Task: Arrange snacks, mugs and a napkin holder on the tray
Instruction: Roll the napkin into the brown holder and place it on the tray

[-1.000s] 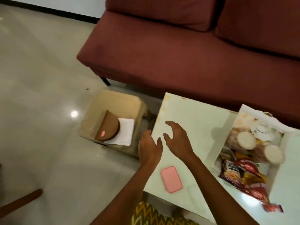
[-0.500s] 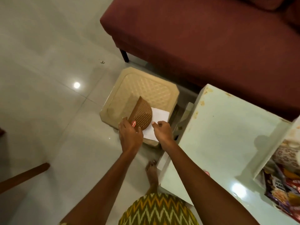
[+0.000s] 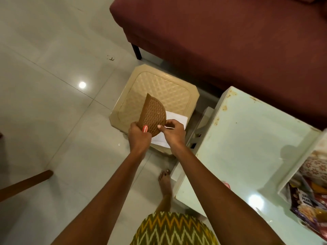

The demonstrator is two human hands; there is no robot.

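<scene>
A brown half-round napkin holder (image 3: 153, 114) with a woven pattern and a red label stands on a beige plastic stool (image 3: 164, 89). White napkins (image 3: 177, 119) lie under and beside it. My left hand (image 3: 138, 137) grips the holder's lower left edge. My right hand (image 3: 174, 133) pinches its right edge, resting over the napkins. The white tray (image 3: 299, 161) sits at the right edge on the pale table (image 3: 247, 142), with snack packets (image 3: 307, 200) in it; the mugs are out of view.
A maroon sofa (image 3: 230, 41) fills the back. The stool stands on the glossy tiled floor (image 3: 44, 85) between the sofa and the table. My bare foot (image 3: 164, 181) is below the stool. A brown wooden leg (image 3: 23, 184) pokes in at left.
My view swung left and down from the table to the stool. Both hands reached from over the table to the holder and closed on it; it now looks slightly raised and tilted.
</scene>
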